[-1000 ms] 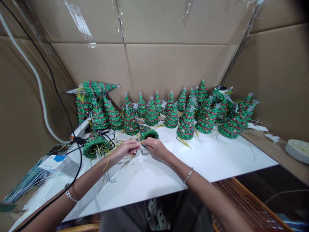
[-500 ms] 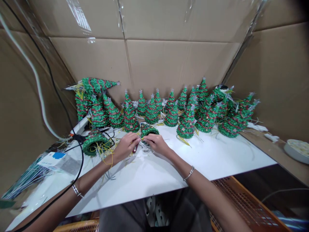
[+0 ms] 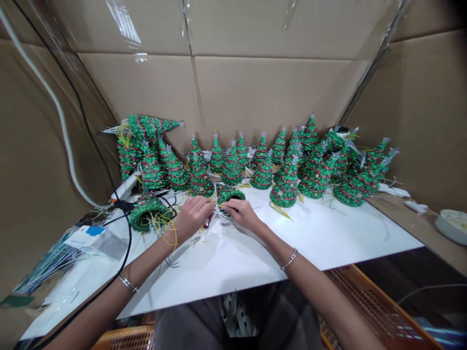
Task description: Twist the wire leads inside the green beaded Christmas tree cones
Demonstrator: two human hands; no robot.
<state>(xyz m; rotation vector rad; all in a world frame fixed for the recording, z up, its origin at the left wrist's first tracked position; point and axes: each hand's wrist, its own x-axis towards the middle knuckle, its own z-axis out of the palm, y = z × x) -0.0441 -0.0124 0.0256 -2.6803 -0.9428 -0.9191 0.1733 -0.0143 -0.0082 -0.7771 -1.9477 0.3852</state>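
My left hand (image 3: 194, 216) and my right hand (image 3: 241, 214) are close together over the white table, fingers pinched. Between the fingertips runs a thin yellow wire (image 3: 221, 206). Just behind my hands, a small green Christmas tree (image 3: 227, 191) lies on its side, its hollow base facing me. White wires spread on the table below it. Beside my left fingers lies a small red object (image 3: 207, 222), partly hidden by the hand. Left of my left hand another tree (image 3: 148, 206) is tipped over, with yellow and white wires spilling from its base over my forearm.
Several upright trees (image 3: 232, 167) with red garland line the back by the cardboard wall (image 3: 284, 92). Bundled green and white wires (image 3: 47, 270) and a white-and-blue packet (image 3: 89, 237) lie left. A black cable (image 3: 128, 243) crosses my left arm. At right stands a white bowl (image 3: 452, 228).
The whole view has shifted slightly, with everything a little to the right. My hands stay pinched at the wire, with the fingertips a little farther apart than before.
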